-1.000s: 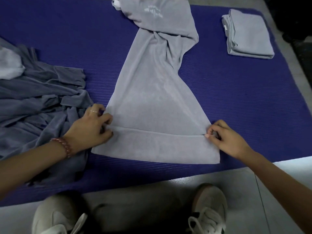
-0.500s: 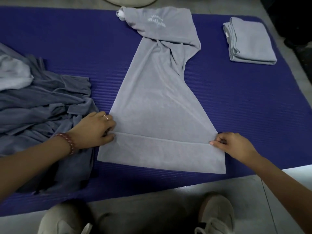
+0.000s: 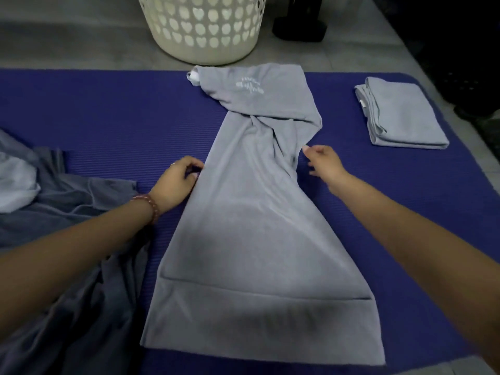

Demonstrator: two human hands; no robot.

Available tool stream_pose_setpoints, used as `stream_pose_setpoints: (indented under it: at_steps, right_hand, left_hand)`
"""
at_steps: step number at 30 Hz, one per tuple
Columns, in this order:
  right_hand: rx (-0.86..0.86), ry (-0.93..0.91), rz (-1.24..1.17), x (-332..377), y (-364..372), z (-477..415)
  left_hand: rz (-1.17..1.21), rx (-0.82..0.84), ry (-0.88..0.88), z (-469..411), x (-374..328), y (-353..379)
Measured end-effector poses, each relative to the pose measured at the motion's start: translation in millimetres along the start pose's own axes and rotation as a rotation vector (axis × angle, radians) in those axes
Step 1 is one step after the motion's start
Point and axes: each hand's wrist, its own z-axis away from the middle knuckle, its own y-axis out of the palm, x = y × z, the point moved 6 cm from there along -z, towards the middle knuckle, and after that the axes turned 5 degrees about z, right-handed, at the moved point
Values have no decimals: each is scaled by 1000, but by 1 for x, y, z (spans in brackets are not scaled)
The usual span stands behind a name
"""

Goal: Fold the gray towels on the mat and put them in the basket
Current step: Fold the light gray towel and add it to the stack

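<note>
Gray towel (image 3: 259, 226), soft, twisted near the ribbed mat's (image 3: 108, 117) far edge; our left hand (image 3: 176, 185) pinches its side, right hand's (image 3: 324, 165) grip seems slack.

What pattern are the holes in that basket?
Rows of heart-shaped holes in a cream-white basket, clearest in the head view.

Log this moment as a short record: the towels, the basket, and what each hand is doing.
middle towel: spread on the mat, far end bunched and twisted
folded towel: on the mat's far right corner
unfolded pile: on the mat, left side
basket: on the floor beyond the mat, contents not visible
left hand: fingers curled at the middle towel's left edge, grip unclear
right hand: fingers loose, by the right edge near the bunch
</note>
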Motion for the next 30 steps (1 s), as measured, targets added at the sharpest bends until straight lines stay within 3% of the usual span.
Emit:
stream_pose_setpoints:
  at_steps: [3,8,15,21,24,27,28,30]
  right_hand:
    - [43,123,-250,15,25,-35]
    - [-40,207,-193,6,32,-55]
    - [-569,-139,-49,16,-80,-62]
    - [-613,-295,15,30,-103,-53]
    - [-504,-259,-297,44,-100,-43]
    - [-129,-288,-542,66,-86,-22]
    - [-18,-273,-471,65,-80,-14]
    - [104,-146,-17,42,-68,-5]
  left_hand:
    - [-28,-4,-45,-38,0,9]
    - [-32,-24,-37,-71,-10,30]
    - [-105,-245,-113,-79,6,8]
    - [-176,-255,-60,-72,2,11]
    - [-157,-263,-124,-75,3,9]
    - [-158,-204,-150,-76,3,11]
    - [-154,-180,-155,-76,4,12]
    - [-160,-141,-151,-76,7,10]
